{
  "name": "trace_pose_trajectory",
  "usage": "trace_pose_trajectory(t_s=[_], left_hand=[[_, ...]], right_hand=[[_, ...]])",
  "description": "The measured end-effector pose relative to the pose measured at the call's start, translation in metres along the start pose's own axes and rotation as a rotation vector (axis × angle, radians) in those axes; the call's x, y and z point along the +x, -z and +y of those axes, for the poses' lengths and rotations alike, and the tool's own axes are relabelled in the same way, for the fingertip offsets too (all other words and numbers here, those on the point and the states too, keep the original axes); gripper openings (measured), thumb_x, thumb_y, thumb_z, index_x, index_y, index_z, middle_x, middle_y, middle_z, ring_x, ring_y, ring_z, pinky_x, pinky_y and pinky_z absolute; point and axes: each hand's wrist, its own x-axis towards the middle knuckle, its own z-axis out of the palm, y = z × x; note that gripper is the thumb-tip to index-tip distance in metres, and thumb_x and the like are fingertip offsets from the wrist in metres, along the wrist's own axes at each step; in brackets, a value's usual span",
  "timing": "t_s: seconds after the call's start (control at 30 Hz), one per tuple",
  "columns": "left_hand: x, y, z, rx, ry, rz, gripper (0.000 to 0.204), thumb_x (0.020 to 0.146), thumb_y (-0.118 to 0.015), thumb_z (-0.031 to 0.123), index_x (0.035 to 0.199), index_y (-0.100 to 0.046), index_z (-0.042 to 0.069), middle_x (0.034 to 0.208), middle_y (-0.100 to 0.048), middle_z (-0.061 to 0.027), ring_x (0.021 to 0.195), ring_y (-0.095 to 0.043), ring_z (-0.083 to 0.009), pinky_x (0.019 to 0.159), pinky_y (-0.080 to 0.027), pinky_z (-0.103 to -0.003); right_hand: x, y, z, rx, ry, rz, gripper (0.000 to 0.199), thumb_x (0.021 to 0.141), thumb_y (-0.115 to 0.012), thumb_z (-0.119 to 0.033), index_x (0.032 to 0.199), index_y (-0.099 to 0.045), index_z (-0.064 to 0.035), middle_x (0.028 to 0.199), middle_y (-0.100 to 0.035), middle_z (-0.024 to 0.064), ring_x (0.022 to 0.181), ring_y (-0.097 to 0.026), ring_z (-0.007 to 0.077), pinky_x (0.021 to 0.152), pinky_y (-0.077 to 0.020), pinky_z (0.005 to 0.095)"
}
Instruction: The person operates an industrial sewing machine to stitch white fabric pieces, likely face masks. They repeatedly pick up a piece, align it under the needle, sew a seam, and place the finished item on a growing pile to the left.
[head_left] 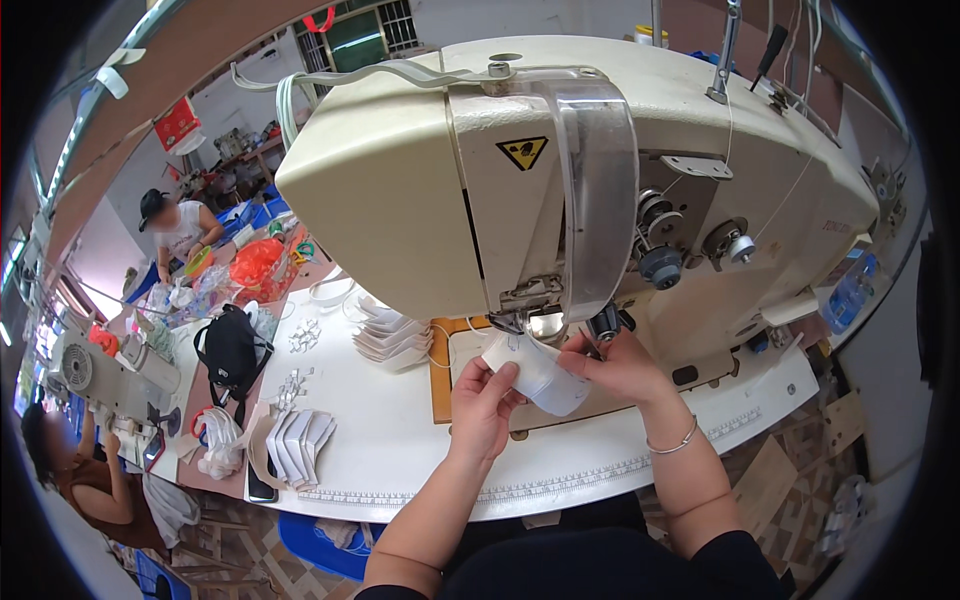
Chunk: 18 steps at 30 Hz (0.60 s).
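Observation:
A white curved piece of stiff material (545, 380) lies under the needle area of a large cream sewing machine (390, 190). My left hand (484, 405) pinches its left edge between thumb and fingers. At its upper right edge, beside the machine's dark lower parts, my right hand (622, 368) is closed on the same piece; some of those fingertips are hidden. A stack of similar white pieces (390, 338) sits left of the machine. Another group of folded white pieces (300, 448) is nearer the table's front edge, by small white bits (292, 388).
The white table (380, 470) carries a ruler strip along its front. A black backpack (232, 355) and a white plastic bag (220, 445) stand at left. Two other people work on the left side. A blue bin (325, 548) is below the table; a water bottle (848, 292) is at right.

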Motion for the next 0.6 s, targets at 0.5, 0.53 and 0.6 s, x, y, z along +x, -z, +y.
trace_pose_trajectory(t_s=[0.5, 0.53, 0.6], left_hand=[[-0.008, -0.003, -0.009, 0.132, -0.148, -0.059, 0.034, 0.076, -0.063, 0.003, 0.104, -0.045, -0.001, 0.099, -0.057, -0.0102, 0.091, -0.055, -0.0136, 0.084, -0.043, -0.025], [-0.007, -0.003, -0.007, 0.141, -0.146, -0.060, 0.034, 0.076, -0.064, 0.003, 0.104, -0.045, -0.001, 0.099, -0.057, -0.0101, 0.091, -0.055, -0.0135, 0.083, -0.043, -0.025], [-0.005, -0.002, -0.003, 0.156, -0.141, -0.063, 0.034, 0.075, -0.064, 0.003, 0.104, -0.045, -0.001, 0.099, -0.058, -0.0098, 0.091, -0.055, -0.0132, 0.082, -0.044, -0.025]], right_hand=[[-0.007, -0.014, -0.008, 0.154, -0.127, 0.014, 0.025, 0.073, -0.068, -0.022, 0.082, -0.063, 0.0006, 0.067, -0.058, 0.0008, 0.060, -0.050, 0.0053, 0.055, -0.0412, 0.0196], [-0.007, -0.016, -0.007, 0.153, -0.116, 0.022, 0.025, 0.073, -0.068, -0.022, 0.081, -0.063, 0.0007, 0.067, -0.058, 0.0008, 0.060, -0.050, 0.0054, 0.055, -0.0412, 0.0196], [-0.006, -0.016, -0.007, 0.146, -0.119, 0.024, 0.024, 0.073, -0.069, -0.021, 0.082, -0.062, 0.0003, 0.069, -0.059, 0.0011, 0.062, -0.052, 0.0058, 0.058, -0.0426, 0.0199]])
